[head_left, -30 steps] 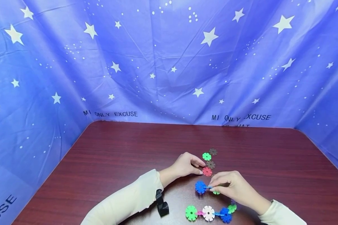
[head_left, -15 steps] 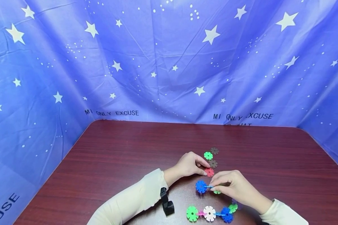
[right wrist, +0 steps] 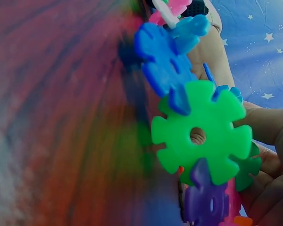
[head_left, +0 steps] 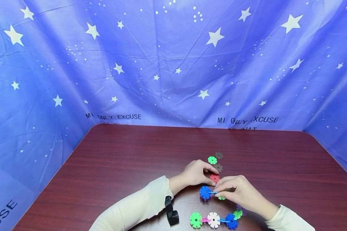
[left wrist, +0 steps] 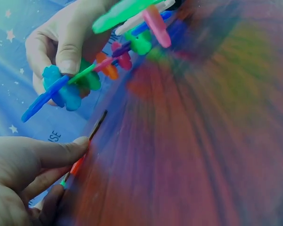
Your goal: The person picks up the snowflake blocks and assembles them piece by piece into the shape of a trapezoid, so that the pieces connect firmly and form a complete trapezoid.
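In the head view my right hand (head_left: pixel 239 191) pinches a chain of slotted snowflake discs near its blue end disc (head_left: pixel 205 192). Its thumb lies by the light blue disc (left wrist: pixel 68 96) in the left wrist view. The chain curves round under that hand to a white disc (head_left: pixel 213 219) and a green end disc (head_left: pixel 195 220). My left hand (head_left: pixel 195 173) reaches in from the left, thumb and fingers spread about a loose red disc (head_left: pixel 214 178). The left wrist view shows its thumb tip at the edge of a dark brown disc (left wrist: pixel 98 125).
Beyond my left hand a loose green disc (head_left: pixel 212 160) lies between two brown discs, one the far brown disc (head_left: pixel 219 155). A black strap (head_left: pixel 171 215) hangs from my left cuff. Starry blue cloth (head_left: pixel 161 64) surrounds the dark red table (head_left: pixel 118 154).
My left hand has shifted right and slightly nearer, its thumb passing from the red disc's left side to its near side. My right hand stays nearly still with the chain.
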A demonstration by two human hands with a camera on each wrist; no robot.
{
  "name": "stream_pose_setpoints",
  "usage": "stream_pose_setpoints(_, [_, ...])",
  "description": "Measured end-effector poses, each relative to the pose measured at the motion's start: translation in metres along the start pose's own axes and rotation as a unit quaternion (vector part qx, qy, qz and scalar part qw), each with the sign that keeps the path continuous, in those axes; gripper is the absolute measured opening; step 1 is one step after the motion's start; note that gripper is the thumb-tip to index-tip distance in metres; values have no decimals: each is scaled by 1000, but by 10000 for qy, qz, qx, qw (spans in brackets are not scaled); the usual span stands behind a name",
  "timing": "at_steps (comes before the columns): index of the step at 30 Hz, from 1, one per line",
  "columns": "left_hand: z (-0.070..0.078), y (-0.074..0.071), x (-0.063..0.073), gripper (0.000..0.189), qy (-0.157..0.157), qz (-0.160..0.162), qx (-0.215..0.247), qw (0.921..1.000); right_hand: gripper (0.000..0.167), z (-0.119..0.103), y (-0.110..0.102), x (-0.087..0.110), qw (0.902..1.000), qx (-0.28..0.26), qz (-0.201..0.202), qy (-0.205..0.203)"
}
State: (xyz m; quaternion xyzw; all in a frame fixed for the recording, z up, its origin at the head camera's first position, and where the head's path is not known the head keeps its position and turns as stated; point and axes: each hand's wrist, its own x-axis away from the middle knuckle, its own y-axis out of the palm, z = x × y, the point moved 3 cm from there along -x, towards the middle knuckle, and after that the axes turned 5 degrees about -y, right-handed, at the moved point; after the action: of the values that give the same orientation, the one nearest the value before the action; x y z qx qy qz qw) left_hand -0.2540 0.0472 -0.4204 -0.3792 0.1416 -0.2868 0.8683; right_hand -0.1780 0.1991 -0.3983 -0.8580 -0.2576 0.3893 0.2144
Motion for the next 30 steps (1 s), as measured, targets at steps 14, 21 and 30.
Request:
stream_pose_setpoints(14, [-1,-6,8,31,-67,-237,690,9973,14,-2,-1,0,9999,52,57,109])
stream_pose_setpoints(21, [-13,-16,20,29,-687,-86,1659,9837,13,-2,-1,-1,9996,204,150,151])
stream_pose_setpoints(30, [-31,-24,44,23,-1378,35,3855,9124,9,0,-2,-3,9952,680,158,680])
